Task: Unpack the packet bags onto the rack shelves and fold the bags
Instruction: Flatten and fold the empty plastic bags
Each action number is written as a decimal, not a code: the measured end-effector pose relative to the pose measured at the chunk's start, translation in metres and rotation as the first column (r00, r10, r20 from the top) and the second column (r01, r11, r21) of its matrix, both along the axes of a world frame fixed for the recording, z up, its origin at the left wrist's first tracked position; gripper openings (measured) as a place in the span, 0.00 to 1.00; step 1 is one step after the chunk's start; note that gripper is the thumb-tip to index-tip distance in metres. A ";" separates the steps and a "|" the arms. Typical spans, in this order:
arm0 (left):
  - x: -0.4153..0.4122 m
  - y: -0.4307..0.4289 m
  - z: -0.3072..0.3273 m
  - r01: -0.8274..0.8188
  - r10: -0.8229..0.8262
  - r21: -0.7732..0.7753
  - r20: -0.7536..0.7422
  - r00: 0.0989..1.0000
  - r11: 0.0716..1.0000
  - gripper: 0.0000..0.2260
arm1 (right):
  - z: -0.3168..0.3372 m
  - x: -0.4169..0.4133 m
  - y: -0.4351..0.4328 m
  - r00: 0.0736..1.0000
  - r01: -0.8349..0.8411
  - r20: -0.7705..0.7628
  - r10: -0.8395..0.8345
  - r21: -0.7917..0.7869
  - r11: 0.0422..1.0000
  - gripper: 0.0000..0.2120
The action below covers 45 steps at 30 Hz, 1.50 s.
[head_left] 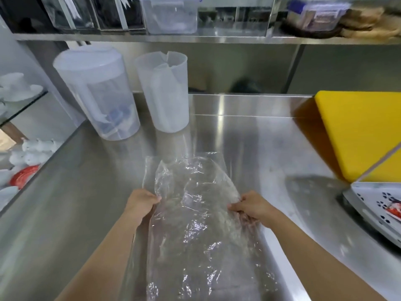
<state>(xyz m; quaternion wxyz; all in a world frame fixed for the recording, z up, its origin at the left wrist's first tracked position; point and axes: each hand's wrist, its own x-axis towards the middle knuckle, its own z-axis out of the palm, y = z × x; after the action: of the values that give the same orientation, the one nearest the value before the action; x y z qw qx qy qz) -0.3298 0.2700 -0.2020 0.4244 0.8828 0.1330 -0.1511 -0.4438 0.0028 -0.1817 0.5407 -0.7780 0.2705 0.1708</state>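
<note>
A crumpled clear plastic bag (195, 216) lies lengthwise on the steel counter (86, 192), its far end doubled over near the middle of the view. My left hand (142, 204) pinches its left edge. My right hand (249, 206) grips its right edge, fingers curled into the plastic. A second flat clear sheet or layer shows under the far end; I cannot tell if it is a separate bag. The bag looks empty.
Two translucent plastic jugs (97, 94) (166, 90) stand at the back left. A yellow cutting board (364, 131) lies on the right, with a patterned tray (379, 207) in front of it. A steel shelf (195, 38) above carries clear containers. White items sit under glass at left.
</note>
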 end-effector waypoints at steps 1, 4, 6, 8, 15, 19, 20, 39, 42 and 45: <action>0.001 0.000 -0.001 -0.002 0.003 -0.038 0.020 1.000 0.999 0.06 | 0.003 0.002 -0.001 0.999 -0.038 0.005 0.039 -0.061 0.997 0.17; 0.005 -0.001 0.002 -0.010 0.008 -0.176 -0.009 1.000 0.984 0.11 | 0.013 0.011 -0.003 0.994 -0.080 0.041 0.100 -0.353 0.932 0.22; 0.003 -0.001 0.008 -0.031 0.002 -0.260 -0.111 0.994 0.965 0.20 | 0.018 0.017 -0.003 0.984 -0.009 0.164 0.070 -0.346 0.938 0.19; 0.000 0.001 0.011 0.022 -0.053 -0.225 -0.135 0.989 0.974 0.24 | 0.020 0.020 -0.003 0.954 0.029 0.298 -0.010 -0.059 0.998 0.16; -0.010 0.009 0.013 0.088 -0.152 -0.333 -0.170 0.974 0.939 0.11 | 0.020 0.020 -0.007 0.964 0.024 0.234 -0.129 0.406 0.913 0.11; -0.007 0.010 0.027 -0.074 -0.012 -0.579 -0.143 0.990 0.812 0.03 | 0.018 0.022 -0.007 0.980 0.042 0.160 -0.121 0.427 0.903 0.08; -0.005 0.010 0.029 -0.155 0.092 -0.613 -0.133 0.987 0.775 0.03 | 0.018 0.023 -0.007 0.974 0.061 0.172 -0.147 0.424 0.904 0.09; 0.013 0.007 0.011 -0.294 0.317 -0.358 0.003 0.949 0.886 0.12 | -0.007 0.057 0.002 0.925 0.247 0.236 -0.297 0.219 0.944 0.09; 0.012 0.008 0.010 -0.209 0.209 0.063 0.009 0.978 0.976 0.33 | -0.016 0.059 0.000 0.948 0.239 0.227 -0.224 -0.040 0.970 0.16; 0.004 0.011 0.017 -0.090 0.102 0.136 -0.078 0.992 0.987 0.46 | -0.018 0.062 -0.009 0.964 0.227 0.179 -0.196 -0.173 0.958 0.21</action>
<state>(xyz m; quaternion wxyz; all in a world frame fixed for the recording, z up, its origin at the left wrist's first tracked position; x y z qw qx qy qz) -0.3259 0.2805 -0.1848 0.3655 0.8944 0.2032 -0.1587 -0.3816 -0.0057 -0.2001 0.4981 -0.8042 0.3234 0.0221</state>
